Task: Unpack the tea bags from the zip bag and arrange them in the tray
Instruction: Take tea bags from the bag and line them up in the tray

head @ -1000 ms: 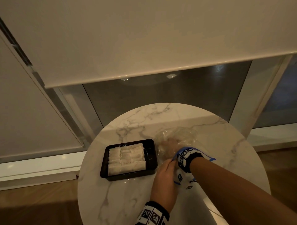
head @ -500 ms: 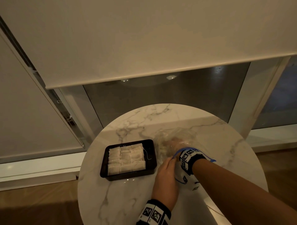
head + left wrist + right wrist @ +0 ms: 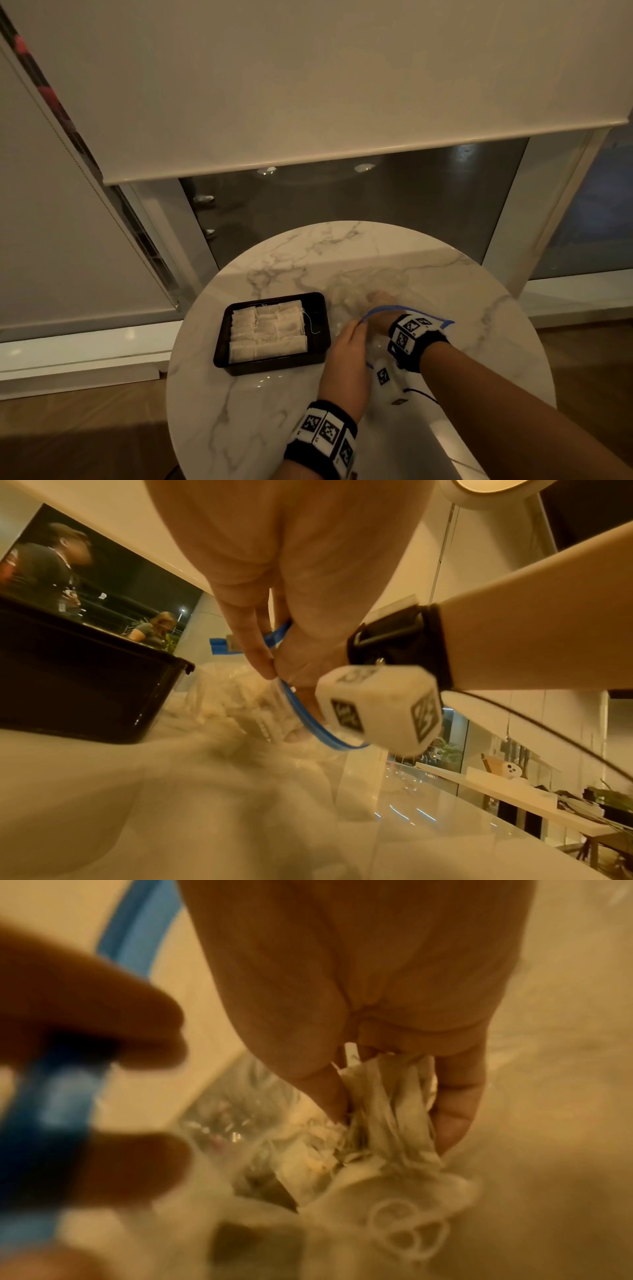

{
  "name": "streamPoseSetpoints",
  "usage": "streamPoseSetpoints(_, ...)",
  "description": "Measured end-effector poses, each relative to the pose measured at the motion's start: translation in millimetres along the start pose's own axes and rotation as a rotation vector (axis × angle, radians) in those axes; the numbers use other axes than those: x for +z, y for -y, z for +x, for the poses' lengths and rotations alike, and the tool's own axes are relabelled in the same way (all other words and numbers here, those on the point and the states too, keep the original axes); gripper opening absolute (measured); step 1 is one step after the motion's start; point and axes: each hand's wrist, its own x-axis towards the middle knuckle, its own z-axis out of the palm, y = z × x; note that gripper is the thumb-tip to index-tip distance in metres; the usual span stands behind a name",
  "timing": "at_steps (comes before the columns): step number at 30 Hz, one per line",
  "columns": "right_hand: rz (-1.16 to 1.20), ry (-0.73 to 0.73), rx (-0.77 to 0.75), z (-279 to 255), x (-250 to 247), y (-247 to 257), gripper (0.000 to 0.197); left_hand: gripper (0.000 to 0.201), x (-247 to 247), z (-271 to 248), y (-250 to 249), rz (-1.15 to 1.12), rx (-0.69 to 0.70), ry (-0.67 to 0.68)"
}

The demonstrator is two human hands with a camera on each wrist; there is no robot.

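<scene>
Marble table (image 3: 239,404): right-hand fingers (image 3: 455,1096) clutch tea bags (image 3: 387,1104)

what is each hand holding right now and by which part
Left hand pinches the zip bag by its blue zip rim. Right hand, inside the bag, grips a bunch of tea bags by their tops.

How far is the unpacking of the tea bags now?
Done: the black tray already holds rows of tea bags. In hand: the left hand pinches the zip bag by its blue rim, and the right hand, inside it, grips a bunch of tea bags. Left: moving that bunch and the others in the bag to the tray.
</scene>
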Motion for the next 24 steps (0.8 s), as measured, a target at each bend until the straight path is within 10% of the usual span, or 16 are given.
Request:
streamPoseSetpoints(5, 0.170, 0.050, -0.004, -15.3, -1.9, -10.8, 0.027, 0.067, 0.6, 7.2, 6.2, 0.032, 0.027, 0.014)
streamPoseSetpoints(12, 1.028, -0.078, 0.065, -69.3, -5.3, -25.8, 0.011, 0.052, -1.8, 9.9, 10.4, -0.116, 0.105, 0.048)
streamPoseSetpoints(20, 1.079, -0.162, -0.008, -137.2, -3.1, -55.8, 0.011, 0.030, -31.7, -16.9, 5.1, -0.114, 0.086, -0.169)
streamPoseSetpoints(24, 1.051, -0.019, -0.092, -166.7, -8.7, -52.0, 0.013, 0.022, -48.6, -28.5, 6.5, -0.521, -0.189, -0.075)
